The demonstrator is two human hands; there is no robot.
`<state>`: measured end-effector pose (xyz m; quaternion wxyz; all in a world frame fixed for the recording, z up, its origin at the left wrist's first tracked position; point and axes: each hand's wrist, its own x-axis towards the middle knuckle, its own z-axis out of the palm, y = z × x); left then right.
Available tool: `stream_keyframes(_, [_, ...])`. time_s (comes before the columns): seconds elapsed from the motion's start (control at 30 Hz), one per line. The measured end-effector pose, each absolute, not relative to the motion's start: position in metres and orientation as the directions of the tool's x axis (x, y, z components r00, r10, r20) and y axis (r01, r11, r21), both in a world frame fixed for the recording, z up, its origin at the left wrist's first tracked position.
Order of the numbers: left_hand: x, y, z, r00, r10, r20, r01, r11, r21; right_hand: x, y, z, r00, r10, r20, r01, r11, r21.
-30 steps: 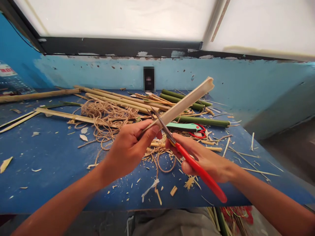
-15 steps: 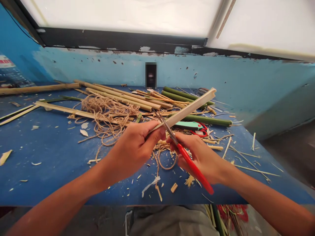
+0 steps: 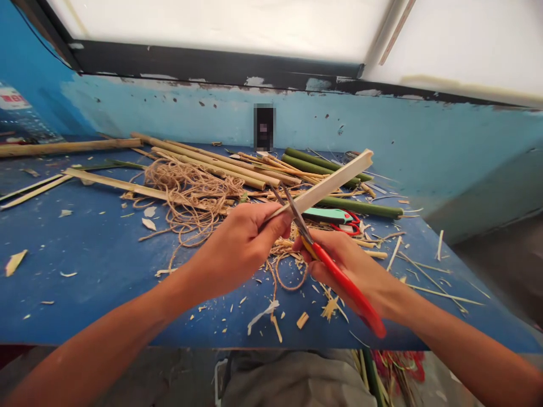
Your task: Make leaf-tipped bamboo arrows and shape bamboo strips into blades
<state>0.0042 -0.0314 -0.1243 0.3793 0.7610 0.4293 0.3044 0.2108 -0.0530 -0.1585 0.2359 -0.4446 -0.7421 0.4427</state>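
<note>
Scissors (image 3: 335, 271) with red handles sit in the right hand (image 3: 352, 265), fingers wrapped round the handles, blades parted a little and set against the near end of a pale bamboo strip (image 3: 326, 183). Left hand (image 3: 240, 246) is closed tight on that strip's near end, thumb and forefinger pinching it just beside the blades, probably so the strip stays stiff where the cut bites. The strip slopes up and away from the scissors to the right, its far end in the air above the table (image 3: 85, 271), clear of the clutter so the blades have room.

Landmark is the scissors. Under them lie curled shavings (image 3: 288, 254) and small chips, likely offcuts dropped straight down. Just behind them lies a second pair of scissors (image 3: 335, 217), teal sheath with red loops, flat on the table within easy reach. Behind that, green bamboo stalks (image 3: 360, 208) lie lengthwise; further back and left, dry tan bamboo poles (image 3: 212, 164) are stacked roughly parallel, which looks like stock kept to one side. Left of the scissors a loose tangle of brown twine (image 3: 186, 195) rests on a long flat slat (image 3: 114, 183). Thin splinters (image 3: 428, 265) are scattered to the right. A blue wall (image 3: 424, 147) with a window above stands well behind.
</note>
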Motion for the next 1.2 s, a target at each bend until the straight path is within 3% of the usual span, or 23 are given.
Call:
stream_keyframes(0.7, [-0.001, -0.014, -0.131, 0.49, 0.868, 0.078, 0.315, -0.26, 0.913, 0.202, -0.039, -0.176, -0.434, 0.9, 0.041, 0.395, 0.231, -0.889])
stream_keyframes(1.03, [-0.003, -0.011, -0.141, 0.363, 0.915, 0.175, 0.48, -0.345, 0.807, 0.205, -0.035, -0.149, -0.517, 0.841, -0.162, 0.521, 0.159, -0.839])
stream_keyframes(1.2, [-0.003, -0.011, -0.136, 0.377, 0.911, 0.165, 0.518, -0.355, 0.778, 0.209, -0.033, -0.143, -0.566, 0.81, -0.151, 0.489, 0.183, -0.853])
